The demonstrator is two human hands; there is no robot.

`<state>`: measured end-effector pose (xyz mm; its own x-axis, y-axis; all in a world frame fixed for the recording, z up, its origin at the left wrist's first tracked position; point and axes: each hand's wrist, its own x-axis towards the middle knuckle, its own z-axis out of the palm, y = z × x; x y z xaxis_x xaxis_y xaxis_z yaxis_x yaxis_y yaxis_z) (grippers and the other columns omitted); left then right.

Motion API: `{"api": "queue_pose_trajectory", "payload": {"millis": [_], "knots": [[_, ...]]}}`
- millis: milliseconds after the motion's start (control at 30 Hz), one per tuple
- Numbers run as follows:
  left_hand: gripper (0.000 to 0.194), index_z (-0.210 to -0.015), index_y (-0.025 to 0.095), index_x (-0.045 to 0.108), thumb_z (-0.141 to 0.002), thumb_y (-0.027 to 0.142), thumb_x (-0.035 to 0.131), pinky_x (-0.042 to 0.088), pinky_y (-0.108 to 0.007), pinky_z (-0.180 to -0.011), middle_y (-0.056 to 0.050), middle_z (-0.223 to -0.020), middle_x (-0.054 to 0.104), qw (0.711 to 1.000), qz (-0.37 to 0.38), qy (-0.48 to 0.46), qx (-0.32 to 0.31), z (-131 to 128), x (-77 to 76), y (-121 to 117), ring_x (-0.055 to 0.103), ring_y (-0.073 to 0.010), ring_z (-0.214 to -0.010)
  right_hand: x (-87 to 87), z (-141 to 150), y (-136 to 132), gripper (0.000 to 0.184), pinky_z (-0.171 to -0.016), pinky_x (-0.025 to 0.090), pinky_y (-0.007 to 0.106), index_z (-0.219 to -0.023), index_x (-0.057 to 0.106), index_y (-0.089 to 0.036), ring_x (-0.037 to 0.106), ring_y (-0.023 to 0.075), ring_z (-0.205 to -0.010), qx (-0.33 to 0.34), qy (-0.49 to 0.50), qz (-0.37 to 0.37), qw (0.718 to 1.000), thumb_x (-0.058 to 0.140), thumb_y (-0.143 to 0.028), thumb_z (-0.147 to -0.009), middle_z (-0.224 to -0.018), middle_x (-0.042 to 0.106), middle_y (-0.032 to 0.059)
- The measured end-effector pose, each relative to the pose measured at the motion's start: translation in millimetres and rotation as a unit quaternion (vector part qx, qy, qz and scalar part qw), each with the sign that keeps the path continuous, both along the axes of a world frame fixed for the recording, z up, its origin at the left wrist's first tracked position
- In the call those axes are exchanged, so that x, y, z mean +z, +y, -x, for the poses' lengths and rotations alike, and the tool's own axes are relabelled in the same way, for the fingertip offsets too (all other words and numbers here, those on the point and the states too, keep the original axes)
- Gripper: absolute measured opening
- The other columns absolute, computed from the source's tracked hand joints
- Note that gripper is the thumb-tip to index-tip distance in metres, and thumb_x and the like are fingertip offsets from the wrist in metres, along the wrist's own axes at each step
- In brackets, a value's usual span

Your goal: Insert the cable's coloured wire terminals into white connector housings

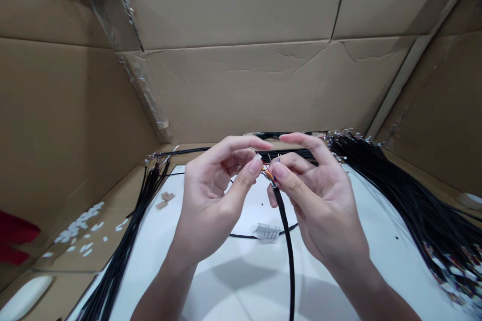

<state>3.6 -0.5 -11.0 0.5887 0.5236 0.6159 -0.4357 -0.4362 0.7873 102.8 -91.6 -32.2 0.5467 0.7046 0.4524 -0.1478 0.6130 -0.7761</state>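
**Between left hand (214,190) and right hand (320,200): the split end of a black cable (290,261)**

The right thumb and a bent finger are pinched together on fine coloured wires (268,174), just where these leave the black sheath. The left thumb and a curled finger are closed on a small white piece (258,157), beside the wire ends. Both index fingers are extended above, their tips apart. From the right fingertips the cable hangs down over a white work surface (248,281). Below the hands, a paper label (266,232) is attached to a thin black cord (241,236). Left of the left hand lie brown scraps (164,201) and a bundle of black cables (128,241); farther left, white bits (77,225) are scattered on cardboard. At right lies a larger heap of black cables (387,185). Cardboard walls (233,85) enclose the station.
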Motion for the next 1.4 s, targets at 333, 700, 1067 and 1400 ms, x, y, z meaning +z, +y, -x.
{"api": "queue_pose_trajectory", "payload": {"millis": [333, 700, 1067, 1400], "knots": [[0.021, -0.087, 0.024, 0.077, -0.087, 0.009, 0.063, 0.050, -0.016, -0.059, 0.002, -0.080, 0.066, 0.999, -0.032, -0.016, 0.002, -1.1, -2.8, 5.2, 0.060, -0.0068, -0.070, -1.1, 2.3, 1.1, 0.014, -0.059, 0.053, 0.015, -0.104, 0.062, -0.023, 0.058, 0.0061, -0.071, -0.044, -0.076, -0.011, 0.996, 0.061, -0.015, -0.092, -0.081, 0.063, -0.0024], [0.024, -0.077, 0.026, 0.078, -0.082, 0.006, 0.066, 0.046, -0.014, -0.056, 0.002, -0.069, 0.061, 0.999, 0.017, -0.038, -0.001, -5.8, -3.1, 11.1, 0.056, -0.0061, -0.064, 2.0, -0.9, 6.7, 0.006, -0.056, 0.051, 0.012, -0.087, 0.069, -0.016, 0.057, 0.0032, -0.061, -0.094, -0.127, -0.009, 0.987, 0.065, -0.011, -0.085, -0.077, 0.066, -0.0031], [0.019, -0.095, 0.026, 0.076, -0.079, 0.016, 0.076, 0.053, -0.009, -0.064, 0.004, -0.073, 0.069, 0.993, 0.105, 0.006, -0.050, -9.7, 0.0, 11.1, 0.063, -0.0047, -0.071, 1.8, 0.0, 8.1, 0.007, -0.048, 0.044, 0.011, -0.078, 0.065, -0.014, 0.052, 0.0022, -0.052, -0.149, -0.123, 0.015, 0.981, 0.066, -0.013, -0.085, -0.065, 0.060, -0.0041], [0.013, -0.086, 0.027, 0.077, -0.081, 0.015, 0.074, 0.056, -0.007, -0.066, 0.006, -0.079, 0.071, 0.995, 0.095, -0.017, -0.041, -9.7, -2.2, 5.8, 0.066, -0.0031, -0.073, 1.3, 2.2, -0.2, 0.010, -0.048, 0.047, 0.018, -0.078, 0.064, -0.016, 0.055, 0.0076, -0.055, -0.301, -0.264, 0.037, 0.916, 0.061, -0.011, -0.086, -0.070, 0.063, -0.0004]]}}
